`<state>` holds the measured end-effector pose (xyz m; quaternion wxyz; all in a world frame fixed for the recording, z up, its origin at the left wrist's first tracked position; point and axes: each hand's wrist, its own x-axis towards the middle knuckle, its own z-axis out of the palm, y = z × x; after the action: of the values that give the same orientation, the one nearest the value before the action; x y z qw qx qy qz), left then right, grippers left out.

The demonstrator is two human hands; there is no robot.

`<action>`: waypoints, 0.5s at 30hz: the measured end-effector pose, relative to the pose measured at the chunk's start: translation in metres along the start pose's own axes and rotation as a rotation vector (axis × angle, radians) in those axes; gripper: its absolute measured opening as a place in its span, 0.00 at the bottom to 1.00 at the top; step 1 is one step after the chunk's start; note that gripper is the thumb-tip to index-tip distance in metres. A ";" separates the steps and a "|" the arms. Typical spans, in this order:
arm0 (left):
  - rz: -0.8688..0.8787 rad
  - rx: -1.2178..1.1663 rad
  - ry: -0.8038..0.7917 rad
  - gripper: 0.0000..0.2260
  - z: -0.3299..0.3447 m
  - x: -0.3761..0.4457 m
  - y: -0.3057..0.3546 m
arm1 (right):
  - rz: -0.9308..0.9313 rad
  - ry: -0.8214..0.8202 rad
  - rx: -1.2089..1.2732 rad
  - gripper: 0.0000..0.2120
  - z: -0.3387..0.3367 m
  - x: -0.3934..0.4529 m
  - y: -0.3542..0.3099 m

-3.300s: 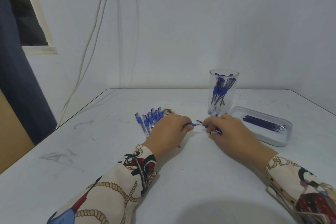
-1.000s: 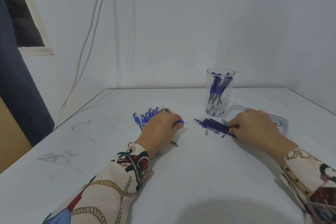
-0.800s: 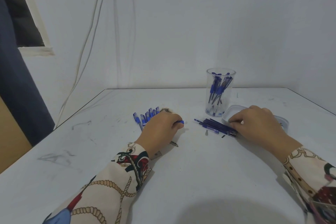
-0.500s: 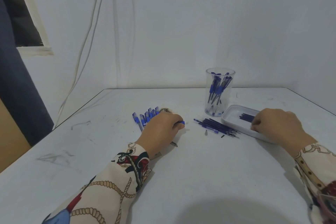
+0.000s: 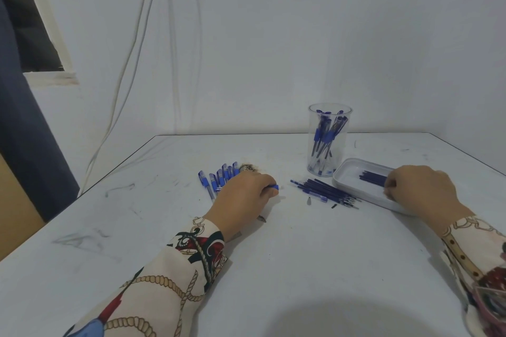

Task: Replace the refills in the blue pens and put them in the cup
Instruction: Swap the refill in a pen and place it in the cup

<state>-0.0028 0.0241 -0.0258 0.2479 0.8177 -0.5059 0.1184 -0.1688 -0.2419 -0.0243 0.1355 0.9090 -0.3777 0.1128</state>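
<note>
My left hand (image 5: 242,194) rests on the table and grips a blue pen barrel (image 5: 273,187), whose blue end pokes out past my fingers. Behind that hand lies a row of several blue pens (image 5: 219,178). My right hand (image 5: 419,189) is over the white tray (image 5: 347,175), its fingertips pinching the dark blue refills (image 5: 372,177) inside. A pile of refills (image 5: 323,190) lies on the table left of the tray, with a small pen tip (image 5: 309,200) beside it. The clear cup (image 5: 328,139) behind holds several blue pens.
The white table (image 5: 273,268) meets a wall at the back; its left edge runs diagonally. White cables (image 5: 128,63) hang down the wall at left. A small dark piece (image 5: 333,206) lies near the refill pile.
My right hand left the refill pile on the table and moved right into the tray, onto the refills there. My left hand stayed put with the pen barrel.
</note>
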 end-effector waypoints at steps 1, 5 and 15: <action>0.002 -0.001 0.004 0.09 0.000 0.000 0.000 | -0.005 0.006 0.003 0.07 0.001 0.000 0.000; 0.012 -0.002 0.008 0.10 -0.001 0.000 0.001 | -0.004 -0.018 0.039 0.07 0.001 0.000 0.001; 0.004 0.002 -0.017 0.10 0.000 0.000 0.001 | 0.004 -0.069 0.145 0.06 -0.003 0.000 0.001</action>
<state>-0.0038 0.0237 -0.0256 0.2425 0.8178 -0.5097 0.1124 -0.1699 -0.2414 -0.0219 0.0560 0.9189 -0.3750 0.1086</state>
